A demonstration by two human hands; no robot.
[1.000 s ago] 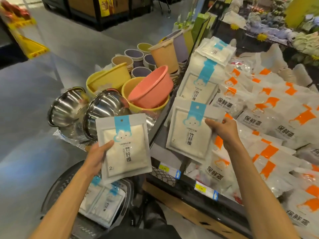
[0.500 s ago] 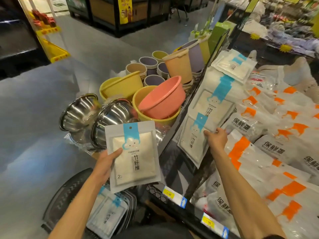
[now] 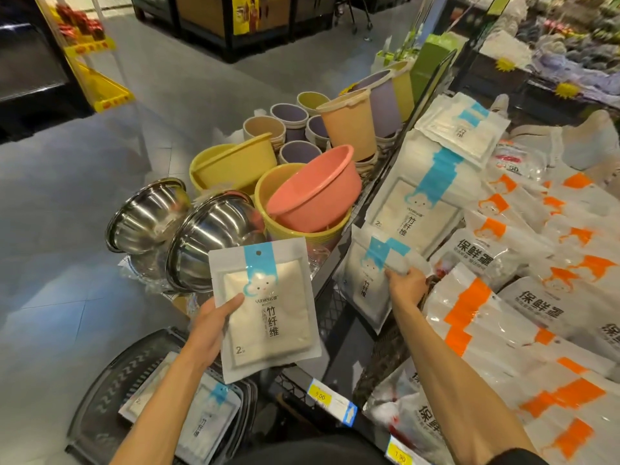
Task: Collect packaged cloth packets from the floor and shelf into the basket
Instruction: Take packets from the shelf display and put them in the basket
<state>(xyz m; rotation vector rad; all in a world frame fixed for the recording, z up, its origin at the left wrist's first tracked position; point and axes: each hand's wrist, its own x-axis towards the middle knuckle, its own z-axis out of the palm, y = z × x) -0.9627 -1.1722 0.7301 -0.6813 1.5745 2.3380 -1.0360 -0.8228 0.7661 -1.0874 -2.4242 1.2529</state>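
Partway through collecting cloth packets.
Gripping one packet (image 3: 268,313) in left fingers (image 3: 235,302) above the basket (image 3: 100,407), pinching a second packet (image 3: 365,286) on the shelf (image 3: 330,317) in right fingers (image 3: 394,273); with some already in, a stack (image 3: 419,209) to go.

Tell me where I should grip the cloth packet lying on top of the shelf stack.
Pinch the top packet by its sealed border at the near edge, coming from the front, thumb on top: it lies flat and thin, so probably only an edge offers hold.
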